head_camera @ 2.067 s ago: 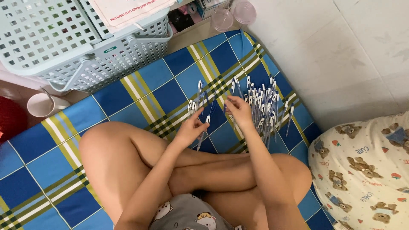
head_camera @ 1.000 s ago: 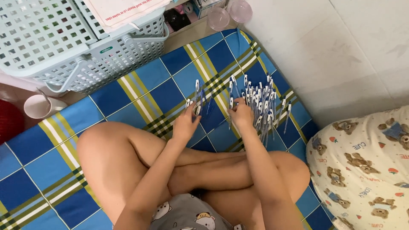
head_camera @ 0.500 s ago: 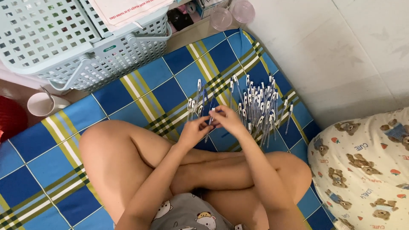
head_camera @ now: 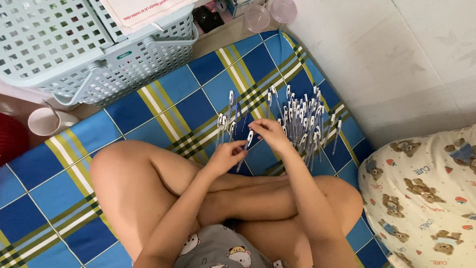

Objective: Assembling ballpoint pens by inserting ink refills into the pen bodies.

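Both hands have drawn together again since half a second ago, and one pen now bridges them; a second ago they were raised higher over the pens.

Head view: the person sits cross-legged on a blue, yellow and green checked mat (head_camera: 148,106). The left hand (head_camera: 225,158) lies palm down in front of the left knee, fingers curled over the lower end of a pen (head_camera: 245,149) with a white clip. The right hand (head_camera: 270,134) pinches the upper end of the same pen between thumb and fingers, so both hands are clamped on that pen, which slants from the right hand down to the left. Just beyond the right hand, toward the mat's far right edge, lies a loose spread of pens (head_camera: 302,119), clips up, mostly side by side. A smaller group of pens (head_camera: 228,116) lies beyond the left hand, near the middle of the mat's far half.

Off the far left edge stands a pale green lattice basket (head_camera: 99,49) with a paper (head_camera: 148,10) on top. A white cup (head_camera: 47,121) stands on the floor at the mat's left edge. Two pink cups (head_camera: 270,12) stand past the far corner. A bear-print pillow (head_camera: 426,193) sits off the right edge, on the pale tiles (head_camera: 396,59).
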